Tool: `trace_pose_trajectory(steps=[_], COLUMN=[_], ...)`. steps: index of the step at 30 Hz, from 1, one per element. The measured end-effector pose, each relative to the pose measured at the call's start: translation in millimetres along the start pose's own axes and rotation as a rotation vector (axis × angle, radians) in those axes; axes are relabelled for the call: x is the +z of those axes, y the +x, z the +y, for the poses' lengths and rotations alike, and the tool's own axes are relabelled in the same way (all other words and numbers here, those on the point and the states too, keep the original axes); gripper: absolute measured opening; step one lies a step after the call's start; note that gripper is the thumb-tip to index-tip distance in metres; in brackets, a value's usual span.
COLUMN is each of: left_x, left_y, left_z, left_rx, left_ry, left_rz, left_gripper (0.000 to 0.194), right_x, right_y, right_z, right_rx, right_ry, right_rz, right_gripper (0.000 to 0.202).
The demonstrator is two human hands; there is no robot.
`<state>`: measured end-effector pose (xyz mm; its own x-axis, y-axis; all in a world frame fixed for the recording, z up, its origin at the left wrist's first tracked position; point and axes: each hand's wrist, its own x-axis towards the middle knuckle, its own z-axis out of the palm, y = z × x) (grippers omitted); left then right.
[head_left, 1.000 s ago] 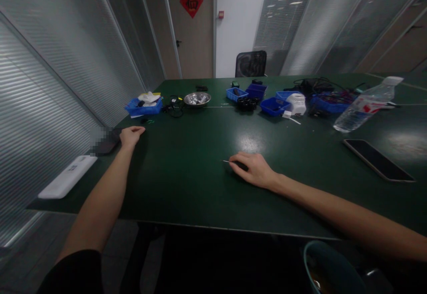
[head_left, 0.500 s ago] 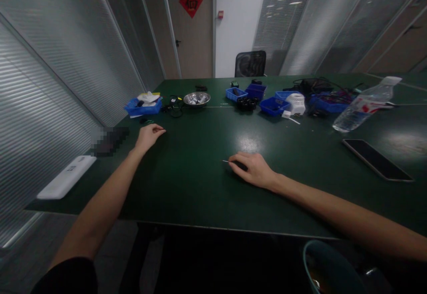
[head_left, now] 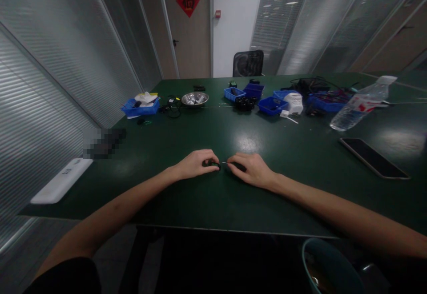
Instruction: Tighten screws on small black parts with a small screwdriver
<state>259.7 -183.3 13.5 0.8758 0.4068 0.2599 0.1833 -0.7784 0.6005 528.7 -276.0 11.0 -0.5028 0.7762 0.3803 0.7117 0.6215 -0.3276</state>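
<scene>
One slender, pale rod (head_left: 224, 163) clamped in right grip (head_left: 251, 168); left grip (head_left: 197, 163) curled (whether closed, cannot tell).

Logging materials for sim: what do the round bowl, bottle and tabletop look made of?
Bowl: likely polished steel, given bright metallic glints. Bottle: probably glossy clear plastic; transparent wall. Tabletop: smooth green satin, soft glare; laminate or paint, can't tell.
</scene>
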Motion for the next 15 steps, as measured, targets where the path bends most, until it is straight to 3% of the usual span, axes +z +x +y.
trace_pose_trajectory(steps=[15], left_x=[-4.3], left_y=[-0.5], left_z=[4.8], left_rx=[0.014], left_ry=[0.021], left_rz=[-0.068], left_gripper=[0.022], right_x=[-0.4], right_y=[-0.1], right_z=[-0.9], right_rx=[-0.026], right_ry=[-0.028], right_rz=[-0.074], right_gripper=[0.026])
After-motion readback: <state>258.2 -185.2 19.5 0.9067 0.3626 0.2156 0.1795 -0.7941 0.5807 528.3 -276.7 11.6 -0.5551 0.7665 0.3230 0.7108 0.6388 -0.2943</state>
